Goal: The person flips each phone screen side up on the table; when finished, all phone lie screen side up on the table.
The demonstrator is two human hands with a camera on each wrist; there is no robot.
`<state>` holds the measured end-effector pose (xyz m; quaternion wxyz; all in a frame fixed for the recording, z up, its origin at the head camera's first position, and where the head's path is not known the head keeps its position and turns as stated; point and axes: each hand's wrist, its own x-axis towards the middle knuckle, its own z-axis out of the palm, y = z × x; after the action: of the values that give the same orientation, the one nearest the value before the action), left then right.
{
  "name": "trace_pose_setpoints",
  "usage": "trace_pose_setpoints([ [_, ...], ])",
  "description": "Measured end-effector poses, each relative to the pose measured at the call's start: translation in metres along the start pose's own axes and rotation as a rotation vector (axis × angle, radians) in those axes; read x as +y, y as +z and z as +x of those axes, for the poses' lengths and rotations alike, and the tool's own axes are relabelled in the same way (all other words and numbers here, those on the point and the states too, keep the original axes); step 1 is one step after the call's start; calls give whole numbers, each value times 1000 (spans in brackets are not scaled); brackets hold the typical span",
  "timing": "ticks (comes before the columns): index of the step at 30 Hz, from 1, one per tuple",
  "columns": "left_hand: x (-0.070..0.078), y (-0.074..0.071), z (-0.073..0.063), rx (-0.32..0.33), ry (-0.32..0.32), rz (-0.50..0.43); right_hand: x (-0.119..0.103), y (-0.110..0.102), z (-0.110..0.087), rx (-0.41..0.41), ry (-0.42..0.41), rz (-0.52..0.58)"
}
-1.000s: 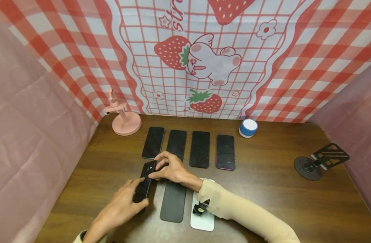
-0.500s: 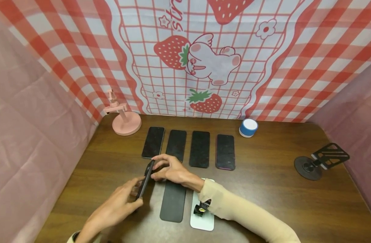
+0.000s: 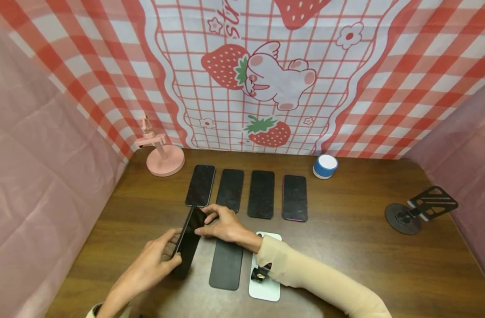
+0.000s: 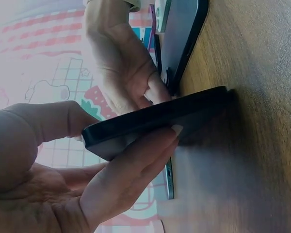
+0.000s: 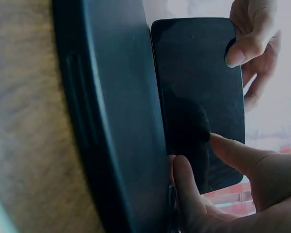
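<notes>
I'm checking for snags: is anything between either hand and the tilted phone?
Nothing visible is: the left hand grips the tilted phone directly, and the right hand pinches it near its far end.

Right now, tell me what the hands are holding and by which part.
A dark phone, gripped by a long edge in the left hand; the right hand touches its screen toward the far end; whether it grips is unclear.

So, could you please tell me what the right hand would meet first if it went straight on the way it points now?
The right hand would probably meet the tilted black phone at once, since its thumb appears to rest against it.
</notes>
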<state>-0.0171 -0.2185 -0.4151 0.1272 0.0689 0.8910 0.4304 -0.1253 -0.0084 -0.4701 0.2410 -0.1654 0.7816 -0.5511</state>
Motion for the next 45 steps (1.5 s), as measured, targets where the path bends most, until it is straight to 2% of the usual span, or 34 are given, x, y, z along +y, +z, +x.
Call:
trace_pose_setpoints([
  [3,0,-1,1,23,-1,24,-2,0,2,42,-13,-91],
  [9,0,-3,-2,108,-30,89,-6,3,5,74,-18,-138],
  [12,-1,-3,-4,126,-48,102,-5,5,6,81,-20,-169],
  [23,-6,-5,-6,128,-103,165,-3,10,11,118,-19,-199],
  [32,-12,-6,-5,66,-175,146,-5,10,10,124,-34,-270],
  [40,-20,-3,-1,65,-211,104,-6,12,10,120,-39,-276],
  [45,-24,-3,3,53,-225,119,-6,12,10,115,-35,-264],
])
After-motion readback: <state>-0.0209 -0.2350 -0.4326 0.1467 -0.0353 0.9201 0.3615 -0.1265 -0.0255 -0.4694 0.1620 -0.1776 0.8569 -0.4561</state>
